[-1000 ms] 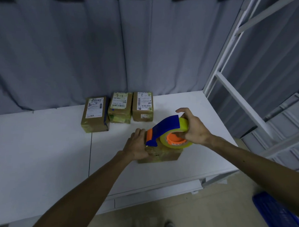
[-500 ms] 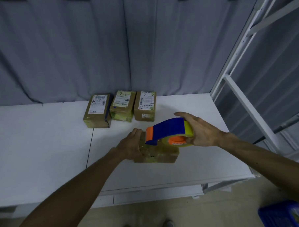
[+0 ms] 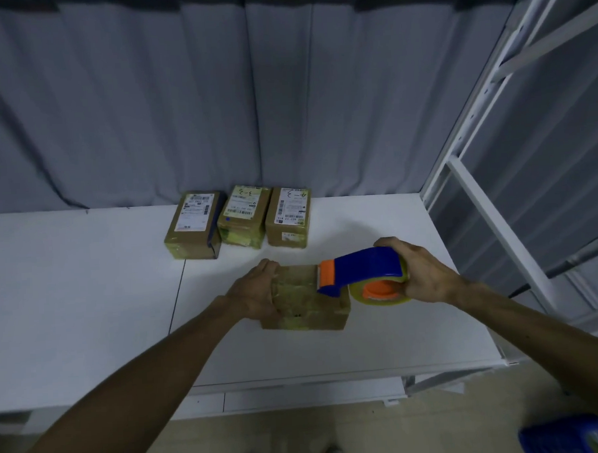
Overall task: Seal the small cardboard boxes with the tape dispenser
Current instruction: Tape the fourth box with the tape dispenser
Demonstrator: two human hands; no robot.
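Observation:
A small cardboard box (image 3: pixel 308 304), shiny with tape, lies on the white table (image 3: pixel 81 304) in front of me. My left hand (image 3: pixel 256 293) rests on the box's left end and holds it down. My right hand (image 3: pixel 423 272) grips a blue and orange tape dispenser (image 3: pixel 361 270) with a yellowish tape roll. The dispenser's orange nose sits over the box's top right part. Three more small labelled boxes (image 3: pixel 237 220) stand side by side at the back of the table.
A grey curtain hangs behind the table. A white metal rack frame (image 3: pixel 489 211) rises at the right. A blue bin (image 3: pixel 574 437) stands on the floor at the lower right. My shoes show below the table's front edge.
The dispenser has been drawn to the right across the box top, so more of the box now shows. The left hand stays on the box's left end. My view has shifted.

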